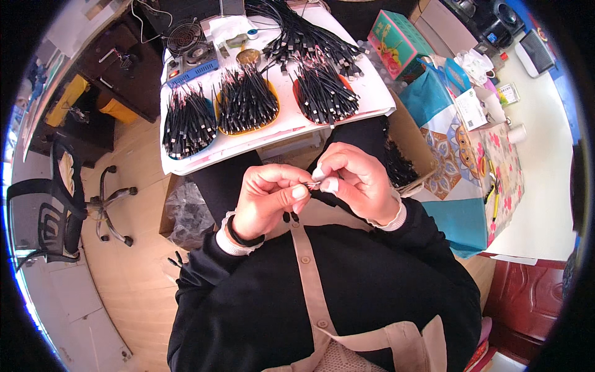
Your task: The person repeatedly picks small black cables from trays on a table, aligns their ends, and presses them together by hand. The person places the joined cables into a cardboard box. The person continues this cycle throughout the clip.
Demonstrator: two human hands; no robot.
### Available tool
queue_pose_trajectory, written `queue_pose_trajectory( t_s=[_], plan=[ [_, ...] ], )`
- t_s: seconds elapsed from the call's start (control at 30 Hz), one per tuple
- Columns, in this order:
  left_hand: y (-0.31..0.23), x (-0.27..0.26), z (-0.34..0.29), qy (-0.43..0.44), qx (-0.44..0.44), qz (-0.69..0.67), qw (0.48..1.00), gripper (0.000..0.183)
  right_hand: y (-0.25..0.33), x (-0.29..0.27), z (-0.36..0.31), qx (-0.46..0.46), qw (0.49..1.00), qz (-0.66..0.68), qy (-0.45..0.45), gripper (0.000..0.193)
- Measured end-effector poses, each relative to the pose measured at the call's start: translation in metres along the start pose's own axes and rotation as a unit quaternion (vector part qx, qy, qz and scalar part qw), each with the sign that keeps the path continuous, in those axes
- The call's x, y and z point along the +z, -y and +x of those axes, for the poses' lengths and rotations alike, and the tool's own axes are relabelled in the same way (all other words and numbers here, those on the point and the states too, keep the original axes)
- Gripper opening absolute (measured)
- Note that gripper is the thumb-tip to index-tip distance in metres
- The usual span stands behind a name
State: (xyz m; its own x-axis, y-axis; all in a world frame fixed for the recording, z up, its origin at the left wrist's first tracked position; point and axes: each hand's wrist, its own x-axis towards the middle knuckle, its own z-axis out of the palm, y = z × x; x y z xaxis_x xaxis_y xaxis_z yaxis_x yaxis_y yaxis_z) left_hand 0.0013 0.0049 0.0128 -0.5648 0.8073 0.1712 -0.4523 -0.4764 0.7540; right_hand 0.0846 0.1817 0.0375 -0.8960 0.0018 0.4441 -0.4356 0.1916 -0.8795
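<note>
My left hand [268,199] and my right hand [354,178] meet in front of my chest, both pinching the stripped end of a thin black cable [313,184]. The cable's black end hangs just below my left thumb. Fingertip covers show on my right thumb and forefinger. Beyond my hands, a white worktop [291,124] holds three trays of short black cables: a blue tray [189,122] at left, a yellow tray [246,100] in the middle, an orange tray [324,93] at right. More black cables [297,31] lie in a loose heap at the back.
A small fan [185,37] and a blue device [193,72] stand at the worktop's back left. A cardboard box [406,149] with cables sits at my right, next to a patterned cloth [483,155] and a green box [396,40]. An office chair [56,198] stands at left.
</note>
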Motion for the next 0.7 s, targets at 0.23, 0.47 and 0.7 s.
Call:
queue_pose_trajectory(
  t_s=[0.23,0.47,0.7],
  plan=[
    [-0.016,-0.004,0.022,-0.029,-0.044,0.023,0.998,0.014,-0.009,-0.012,0.028,-0.033,0.999,-0.016,-0.003,0.008],
    [-0.075,0.014,0.063,-0.113,-0.037,0.126,0.985,0.012,-0.037,-0.019,0.050,0.024,0.982,0.166,-0.085,0.018],
    [-0.129,-0.037,0.175,-0.174,0.153,0.626,0.744,0.006,-0.070,-0.035,0.045,0.125,0.982,0.132,0.058,0.016]
  ],
)
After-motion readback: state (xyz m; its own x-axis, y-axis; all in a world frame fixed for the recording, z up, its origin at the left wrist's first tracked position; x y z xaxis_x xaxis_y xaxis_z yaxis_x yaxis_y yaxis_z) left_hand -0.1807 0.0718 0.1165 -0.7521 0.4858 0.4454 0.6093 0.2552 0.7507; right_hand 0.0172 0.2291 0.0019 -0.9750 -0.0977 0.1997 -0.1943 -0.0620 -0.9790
